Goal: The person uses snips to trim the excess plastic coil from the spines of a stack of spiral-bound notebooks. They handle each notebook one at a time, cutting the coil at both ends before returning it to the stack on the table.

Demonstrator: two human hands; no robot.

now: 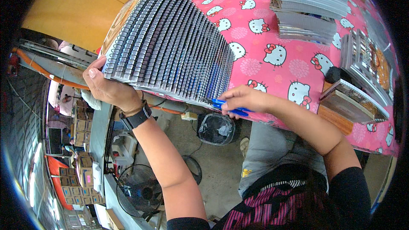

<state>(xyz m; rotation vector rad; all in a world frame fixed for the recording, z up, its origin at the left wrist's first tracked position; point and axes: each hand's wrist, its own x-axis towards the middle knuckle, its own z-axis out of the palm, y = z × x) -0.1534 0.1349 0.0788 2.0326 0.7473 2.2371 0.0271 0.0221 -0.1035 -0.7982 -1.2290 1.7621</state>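
On the table: pink cartoon-cat tablecloth (272,38) under everything.
Main stack: fanned spiral notebooks (170,38), overhanging the near edge.
Left hand (108,87): closed around the stack's left end.
Right hand (243,100): pinching a blue pen (228,107) at the stack's lower corner.

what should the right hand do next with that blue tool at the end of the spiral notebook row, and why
Probably shift the blue tool to the next wire spiral up the row. The right hand pinches it at the nearest end of the fanned spiral notebooks, while the left hand steadies the far edge of the stack on the pink cartoon-cat tablecloth. What the tool does to the wire is too small to tell.
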